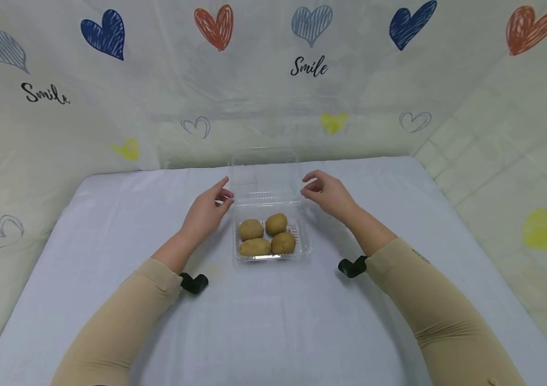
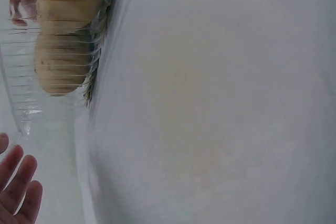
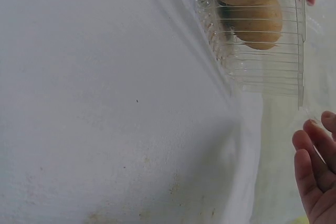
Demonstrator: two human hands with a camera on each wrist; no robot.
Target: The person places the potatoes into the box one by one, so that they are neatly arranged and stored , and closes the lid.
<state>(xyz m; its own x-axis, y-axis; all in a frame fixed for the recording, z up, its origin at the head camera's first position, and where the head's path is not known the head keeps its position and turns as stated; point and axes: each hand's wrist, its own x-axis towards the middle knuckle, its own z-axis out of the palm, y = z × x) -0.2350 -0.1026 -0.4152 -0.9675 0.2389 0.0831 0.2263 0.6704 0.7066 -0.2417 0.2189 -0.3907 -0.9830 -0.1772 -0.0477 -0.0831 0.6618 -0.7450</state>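
Note:
A clear plastic clamshell box (image 1: 304, 244) stands on the table with its lid (image 1: 265, 174) raised at the back. Several potatoes (image 1: 255, 247) lie inside its base, also visible through the ribbed wall in both wrist views. My left hand (image 1: 208, 210) is at the left edge of the lid, fingers loosely bent and thumb apart from them. On the opposite side my right hand (image 1: 329, 195) hovers by the lid's right edge, its fingertips (image 3: 311, 125) close to the clear plastic. Nothing shows between the fingers of either hand.
A white cloth (image 1: 273, 321) covers the table, whose back edge lies just behind the box. Behind it hangs a pale sheet (image 1: 254, 91) printed with hearts and "Smile". Small black wrist cameras (image 1: 195, 283) sit at both sleeve cuffs.

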